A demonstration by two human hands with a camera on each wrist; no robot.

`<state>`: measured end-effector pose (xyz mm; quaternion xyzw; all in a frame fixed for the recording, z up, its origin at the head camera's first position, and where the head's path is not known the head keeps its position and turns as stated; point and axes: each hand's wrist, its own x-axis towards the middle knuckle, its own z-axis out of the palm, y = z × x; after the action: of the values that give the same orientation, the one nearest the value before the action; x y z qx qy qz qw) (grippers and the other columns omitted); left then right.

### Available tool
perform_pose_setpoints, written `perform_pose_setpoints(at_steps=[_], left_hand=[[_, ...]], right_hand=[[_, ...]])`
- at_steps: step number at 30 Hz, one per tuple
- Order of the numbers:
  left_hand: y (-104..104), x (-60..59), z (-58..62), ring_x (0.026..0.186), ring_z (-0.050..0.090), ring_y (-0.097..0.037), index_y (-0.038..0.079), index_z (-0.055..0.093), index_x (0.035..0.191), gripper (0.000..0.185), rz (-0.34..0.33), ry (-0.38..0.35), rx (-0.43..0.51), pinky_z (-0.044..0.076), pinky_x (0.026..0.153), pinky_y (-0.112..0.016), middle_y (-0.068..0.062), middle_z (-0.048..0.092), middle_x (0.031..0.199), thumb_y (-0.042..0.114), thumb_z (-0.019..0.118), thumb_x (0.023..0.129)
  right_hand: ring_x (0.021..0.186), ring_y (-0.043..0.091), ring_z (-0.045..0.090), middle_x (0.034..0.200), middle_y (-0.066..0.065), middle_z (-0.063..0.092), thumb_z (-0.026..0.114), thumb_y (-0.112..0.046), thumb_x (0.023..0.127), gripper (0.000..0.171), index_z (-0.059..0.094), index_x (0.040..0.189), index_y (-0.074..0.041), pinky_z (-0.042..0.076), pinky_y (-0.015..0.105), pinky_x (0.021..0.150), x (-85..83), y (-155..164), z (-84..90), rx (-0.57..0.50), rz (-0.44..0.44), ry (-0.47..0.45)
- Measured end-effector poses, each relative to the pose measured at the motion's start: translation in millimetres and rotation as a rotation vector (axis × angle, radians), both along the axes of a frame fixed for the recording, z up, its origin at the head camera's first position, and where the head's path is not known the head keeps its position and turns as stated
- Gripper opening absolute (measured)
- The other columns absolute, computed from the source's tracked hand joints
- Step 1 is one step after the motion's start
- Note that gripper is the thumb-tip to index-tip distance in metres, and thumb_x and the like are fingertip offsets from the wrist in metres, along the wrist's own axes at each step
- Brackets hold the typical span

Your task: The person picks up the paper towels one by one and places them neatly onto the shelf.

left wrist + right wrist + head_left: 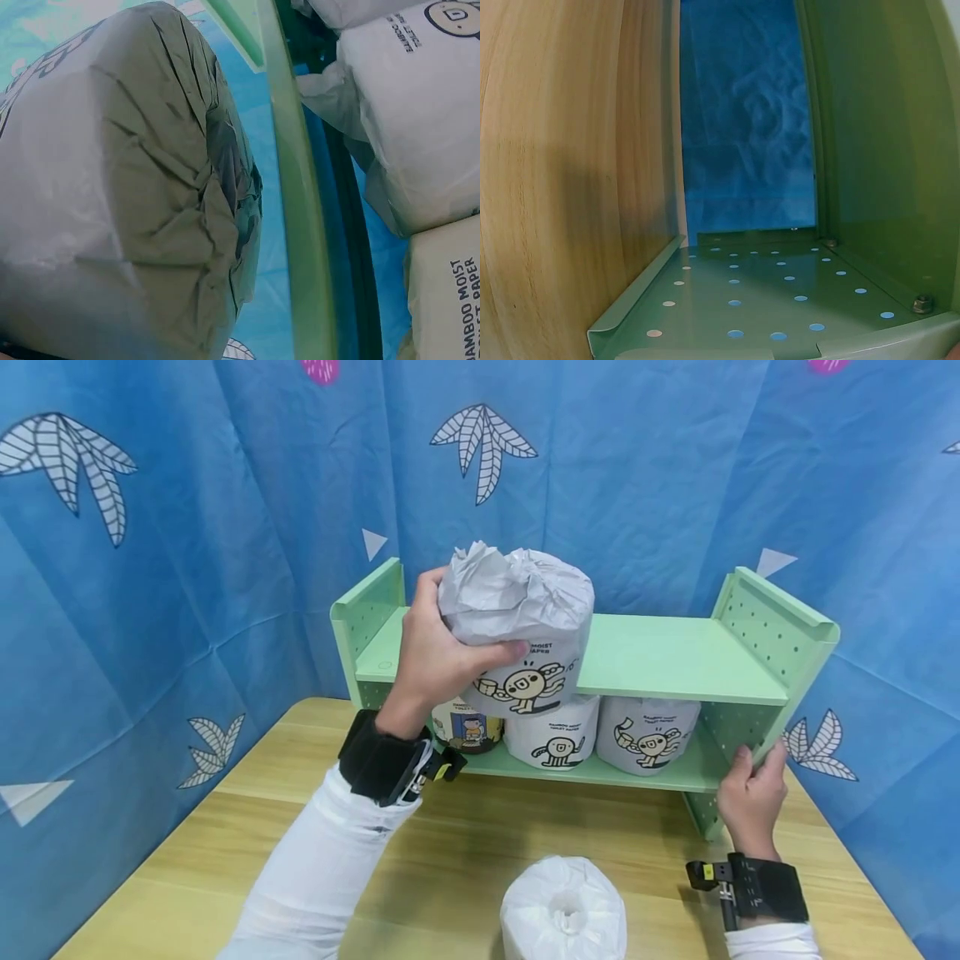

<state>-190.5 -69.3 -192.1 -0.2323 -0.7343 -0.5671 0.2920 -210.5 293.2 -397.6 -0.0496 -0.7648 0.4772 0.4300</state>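
Observation:
My left hand [442, 652] grips a wrapped toilet paper roll [536, 597] in front of and above the upper board [675, 647] of a light green metal shelf, thumb across the printed front. In the left wrist view the roll [112, 187] shows its crumpled wrapper end, apart from the shelf edge [300, 225]. My right hand [753, 793] holds the front edge of the shelf's right side panel [776, 639], below the upper board. The right wrist view looks along the perforated side panel [757, 289]; only a sliver of skin shows there.
On the lower board stand a yellow-and-black printed roll [471, 732], a white roll [553, 735] and another white roll [647, 739]. One more wrapped roll [600, 914] stands upright on the wooden table [247, 827] nearer me. A blue patterned curtain [637, 485] hangs behind and at both sides.

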Motion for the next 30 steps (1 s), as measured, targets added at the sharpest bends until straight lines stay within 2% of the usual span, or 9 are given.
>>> perform_pose_setpoints(at_steps=[7,14,22,30], left_hand=[[4,-19.5,2.2,0.103,0.059,-0.022,0.006,0.041,0.131,0.090,0.022,-0.025,-0.008,0.053,0.084,-0.038,-0.009,0.060,0.118,0.017,0.092,0.057],[9,-34.7,2.5,0.099,0.062,-0.020,0.008,0.041,0.133,0.092,0.055,-0.070,-0.020,0.056,0.077,-0.033,-0.009,0.062,0.117,0.022,0.092,0.058],[17,-46.9,3.3,0.102,0.060,-0.020,0.010,0.040,0.135,0.093,0.086,-0.133,-0.030,0.054,0.082,-0.036,-0.008,0.060,0.119,0.024,0.092,0.058],[24,-55.4,5.1,0.104,0.059,-0.019,0.011,0.040,0.136,0.095,0.105,-0.158,-0.041,0.053,0.085,-0.035,-0.007,0.060,0.120,0.028,0.092,0.058]], right_hand=[[0.119,0.057,0.045,0.133,0.037,0.046,0.037,-0.021,0.104,0.046,0.031,0.148,-0.008,0.036,0.073,0.092,-1.5,1,0.2,0.002,0.002,0.008],[0.115,0.058,0.046,0.130,0.038,0.047,0.037,-0.020,0.104,0.046,0.032,0.146,-0.004,0.037,0.074,0.089,-1.6,0,0.2,0.015,-0.015,0.006],[0.115,0.058,0.047,0.129,0.038,0.048,0.038,-0.020,0.104,0.046,0.032,0.147,-0.006,0.038,0.073,0.088,-1.6,0,-1.1,0.010,-0.011,0.005],[0.111,0.060,0.049,0.126,0.039,0.049,0.038,-0.019,0.104,0.045,0.032,0.146,-0.005,0.039,0.074,0.085,-1.9,0,-2.2,0.012,-0.020,0.008]])
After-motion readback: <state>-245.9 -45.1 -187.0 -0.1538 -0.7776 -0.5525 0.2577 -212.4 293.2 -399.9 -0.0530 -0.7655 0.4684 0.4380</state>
